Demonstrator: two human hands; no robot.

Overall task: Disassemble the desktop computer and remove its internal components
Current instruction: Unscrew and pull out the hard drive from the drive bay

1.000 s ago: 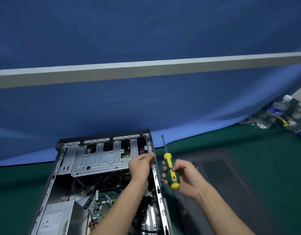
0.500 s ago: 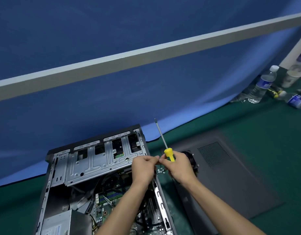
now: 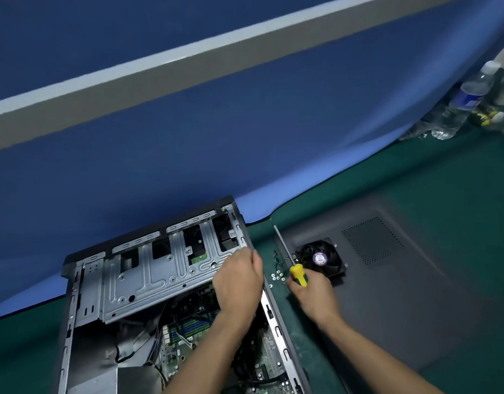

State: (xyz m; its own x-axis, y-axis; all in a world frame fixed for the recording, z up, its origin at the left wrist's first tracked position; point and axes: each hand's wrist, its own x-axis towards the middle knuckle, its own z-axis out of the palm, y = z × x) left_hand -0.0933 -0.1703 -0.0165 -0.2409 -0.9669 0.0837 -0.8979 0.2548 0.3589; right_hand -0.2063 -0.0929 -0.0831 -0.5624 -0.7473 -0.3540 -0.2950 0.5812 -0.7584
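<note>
Fingers of your right hand [image 3: 311,291] curl round the yellow-and-green handle of the screwdriver [image 3: 298,275], a firm closed grip with the handle end buried in your palm. The thin metal shaft runs up and to the left from your fist, its tip over the green mat [image 3: 458,180] close to the edge of the blue backdrop [image 3: 188,137]. Your left hand [image 3: 239,275] lies with fingers bent over the right end of the silver drive cage [image 3: 148,277], at the case's upper right rail; whether those fingers pinch anything or merely rest there cannot be told, since the back of the hand hides them.

The open computer case [image 3: 74,322] lies on its side on the mat, left of your right hand. Below the drive cage the motherboard [image 3: 185,336] shows, with green memory slots and dark cables. A grey power supply [image 3: 103,373] sits at the lower left corner of the case.

Just beyond your right fist, a black cooling fan [image 3: 323,260] with a round purple-rimmed label rests on the removed dark grey side panel [image 3: 415,308], which lies flat on the mat to the right of the case. Small loose screws [image 3: 277,275] lie scattered on the mat between the case and the fan. Well apart, at the far right edge, plastic water bottles [image 3: 461,106] stand and lie against the backdrop.
</note>
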